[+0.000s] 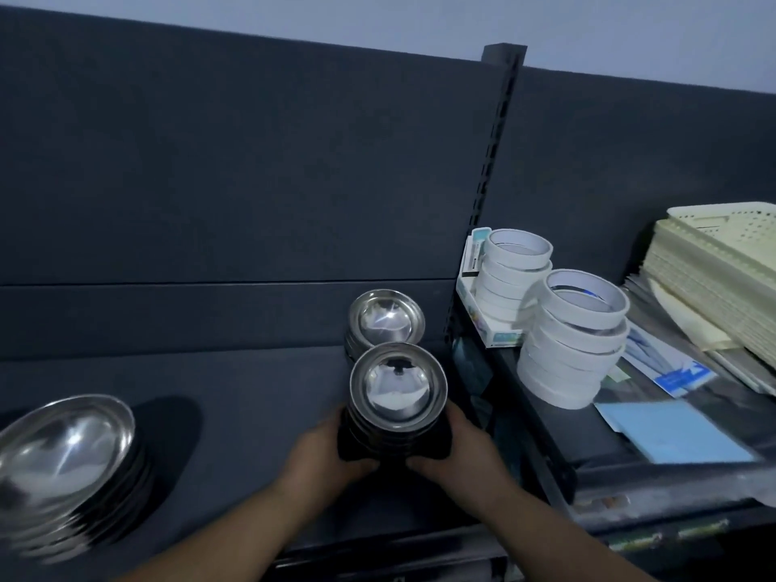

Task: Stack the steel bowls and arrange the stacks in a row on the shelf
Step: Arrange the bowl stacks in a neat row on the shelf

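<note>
Nearest, the left hand point(323, 451) and right hand point(457, 451) cup the base of a stack of small steel bowls point(398, 388). Each grip curls round one side, so the upright stack sits squarely between them, equally near both. It is low over the shelf point(252, 413). Just behind it stands a second small stack point(385, 317), whether touching I cannot tell. A stack of larger bowls point(63, 455) stands well apart, leftward.
</note>
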Available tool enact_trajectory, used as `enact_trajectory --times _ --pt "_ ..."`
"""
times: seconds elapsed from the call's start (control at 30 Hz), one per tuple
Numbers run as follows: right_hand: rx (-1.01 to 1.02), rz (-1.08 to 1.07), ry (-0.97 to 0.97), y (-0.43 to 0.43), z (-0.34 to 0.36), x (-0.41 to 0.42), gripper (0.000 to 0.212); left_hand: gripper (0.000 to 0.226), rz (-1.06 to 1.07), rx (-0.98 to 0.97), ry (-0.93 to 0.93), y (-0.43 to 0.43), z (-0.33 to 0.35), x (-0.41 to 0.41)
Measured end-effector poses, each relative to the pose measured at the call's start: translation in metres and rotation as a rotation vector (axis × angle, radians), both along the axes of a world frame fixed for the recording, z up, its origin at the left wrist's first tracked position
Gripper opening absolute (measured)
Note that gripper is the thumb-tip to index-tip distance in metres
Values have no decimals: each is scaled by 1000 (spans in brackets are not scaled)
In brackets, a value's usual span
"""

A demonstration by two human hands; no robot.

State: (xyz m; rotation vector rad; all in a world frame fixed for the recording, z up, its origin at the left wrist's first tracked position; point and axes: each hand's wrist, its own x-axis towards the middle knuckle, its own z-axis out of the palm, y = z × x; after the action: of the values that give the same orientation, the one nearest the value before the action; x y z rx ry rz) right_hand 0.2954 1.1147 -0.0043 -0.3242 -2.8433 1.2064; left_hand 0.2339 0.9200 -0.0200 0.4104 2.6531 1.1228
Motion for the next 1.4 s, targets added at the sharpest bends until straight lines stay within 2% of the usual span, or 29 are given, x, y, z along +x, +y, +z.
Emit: enact_trajectory --times 0.27,0.5,0.73,0.93,1.07,1.17,1.4 --pt "-105 156 80 -17 -1 12 87 68 213 251 -30 -26 -9 49" --pt "-204 256 56 -59 -6 18 79 100 312 337 -71 -76 -11 72" --pt "-219 277 42 -102 -9 12 75 100 275 346 -90 -121 -9 65" --pt "-243 213 60 -121 -11 11 74 101 209 303 -81 -139 -6 54" --pt "-291 189 90 -124 -10 6 85 103 174 328 22 -139 3 48" --pt "-275 188 102 -128 -9 4 95 95 166 339 56 -139 4 45" --pt "-217 170 152 -126 -2 7 87 90 164 375 62 -137 4 46"
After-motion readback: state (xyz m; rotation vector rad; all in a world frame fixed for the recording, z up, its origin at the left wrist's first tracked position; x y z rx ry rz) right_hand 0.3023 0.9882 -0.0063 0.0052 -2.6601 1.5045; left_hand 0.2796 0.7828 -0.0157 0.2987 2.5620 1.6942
